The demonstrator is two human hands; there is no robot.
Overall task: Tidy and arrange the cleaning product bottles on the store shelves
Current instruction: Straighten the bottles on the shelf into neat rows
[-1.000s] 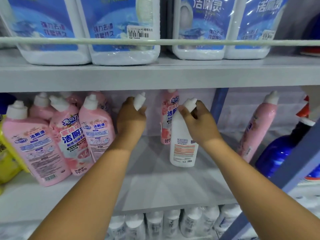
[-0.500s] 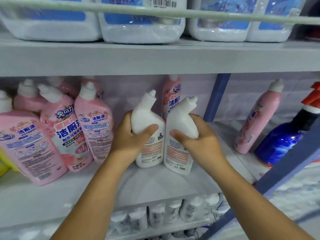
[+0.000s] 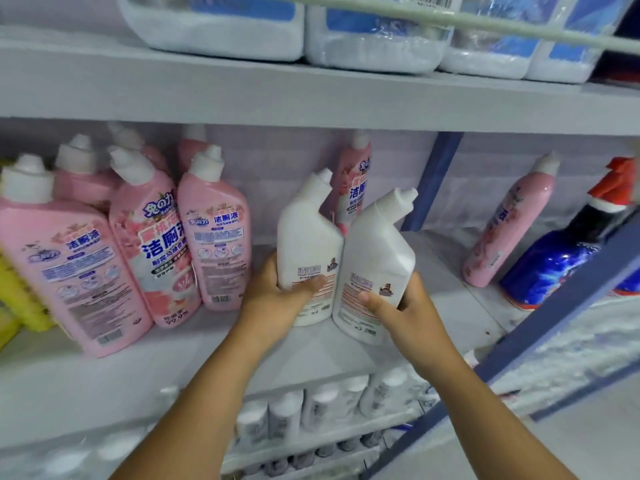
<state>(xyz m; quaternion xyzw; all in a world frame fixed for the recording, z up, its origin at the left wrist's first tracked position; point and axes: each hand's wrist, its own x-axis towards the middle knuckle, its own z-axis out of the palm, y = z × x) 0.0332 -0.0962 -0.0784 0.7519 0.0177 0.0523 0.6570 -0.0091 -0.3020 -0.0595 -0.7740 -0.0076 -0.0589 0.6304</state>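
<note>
Two white bottles stand side by side in the middle of the shelf (image 3: 104, 382), each gripped low on its body: the left hand (image 3: 273, 303) wraps round the left bottle (image 3: 306, 237), the right hand (image 3: 412, 313) round the right bottle (image 3: 377, 247), thumbs across the labels. A second ago both hands were up at the caps, far back on the shelf, with only one white bottle plainly showing; half a second ago the grips had dropped to the shoulders. Now the pair has come nearer the front edge, the two bodies touching, the right one tilted with its angled spout leaning right. Whether their bases rest on the shelf or hang just above it cannot be told.

To the left, the pink bottles (image 3: 211, 230) lean in a loose cluster; one more pink bottle (image 3: 353, 181) stands behind the white pair, and another (image 3: 502, 230) leans against the far wall to the right, near a blue spray bottle (image 3: 561, 265).

The pull forward suggests the white pair is being fronted as a group. Squaring the tilted one and setting both down looks to be what remains here.
</note>
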